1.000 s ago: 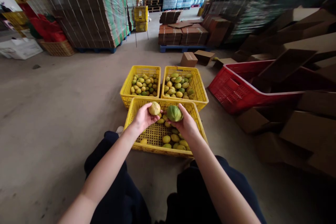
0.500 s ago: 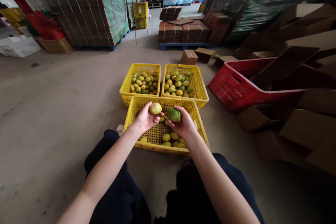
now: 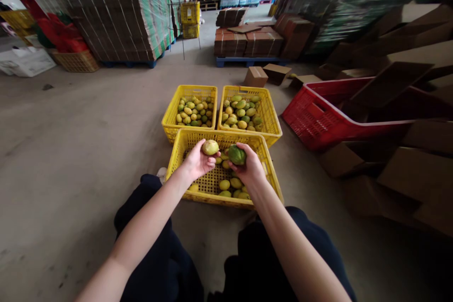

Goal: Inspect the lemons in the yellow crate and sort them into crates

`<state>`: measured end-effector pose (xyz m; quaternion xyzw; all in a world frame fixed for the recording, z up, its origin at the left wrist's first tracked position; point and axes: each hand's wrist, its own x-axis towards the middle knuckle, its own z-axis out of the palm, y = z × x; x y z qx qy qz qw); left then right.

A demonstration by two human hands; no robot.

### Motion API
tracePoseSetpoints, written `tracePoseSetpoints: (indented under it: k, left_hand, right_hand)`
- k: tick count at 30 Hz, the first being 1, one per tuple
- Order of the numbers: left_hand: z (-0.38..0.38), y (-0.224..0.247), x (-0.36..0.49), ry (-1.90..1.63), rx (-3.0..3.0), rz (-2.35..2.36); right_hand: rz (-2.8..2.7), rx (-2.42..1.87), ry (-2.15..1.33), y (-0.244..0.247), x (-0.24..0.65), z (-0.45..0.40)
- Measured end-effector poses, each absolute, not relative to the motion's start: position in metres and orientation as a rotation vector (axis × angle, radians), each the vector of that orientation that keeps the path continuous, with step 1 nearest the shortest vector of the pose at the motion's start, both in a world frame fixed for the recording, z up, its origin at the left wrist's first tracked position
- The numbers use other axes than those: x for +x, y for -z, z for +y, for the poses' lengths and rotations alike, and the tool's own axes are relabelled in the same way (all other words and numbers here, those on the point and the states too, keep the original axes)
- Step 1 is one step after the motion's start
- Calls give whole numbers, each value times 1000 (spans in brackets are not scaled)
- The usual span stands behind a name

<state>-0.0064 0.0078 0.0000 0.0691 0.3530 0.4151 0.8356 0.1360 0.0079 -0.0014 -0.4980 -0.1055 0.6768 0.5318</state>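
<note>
Above the near yellow crate (image 3: 273,180), my left hand (image 3: 200,160) grips a pale yellow-green lemon (image 3: 210,147) with brownish marks on its skin. My right hand (image 3: 252,165) is closed around a dark green, bumpy lemon (image 3: 237,155). The two fruits are side by side, a small gap between them. Several loose lemons (image 3: 224,185) lie in the near crate, mostly on its right side, and my hands hide part of them. Behind it stand a left yellow crate (image 3: 170,115) and a right yellow crate (image 3: 272,120), both holding many yellow and green lemons.
A red crate (image 3: 306,118) with cardboard inside stands at the right, among open cardboard boxes (image 3: 414,170). Flattened cardboard (image 3: 264,42) is stacked on a blue pallet (image 3: 247,62) farther back. A wrapped stack (image 3: 155,14) rises at the back left.
Both hands stay over the near crate with the same lemons. The green lemon is turned slightly in my right hand; the view has shifted very little.
</note>
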Motion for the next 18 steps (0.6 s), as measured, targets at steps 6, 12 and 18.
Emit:
tracePoseSetpoints:
  k: [6,12,18]
  left_hand:
    - [9,1,-6,-883,194,753]
    - [10,4,-6,-908,220,796]
    - [9,5,-5,-923,235,812]
  right_hand:
    - [-268,-1126,-1714,5,136,9]
    - [-251,-1057,-1845,3,136,8]
    - [-285,-1007,-1864,2,139,6]
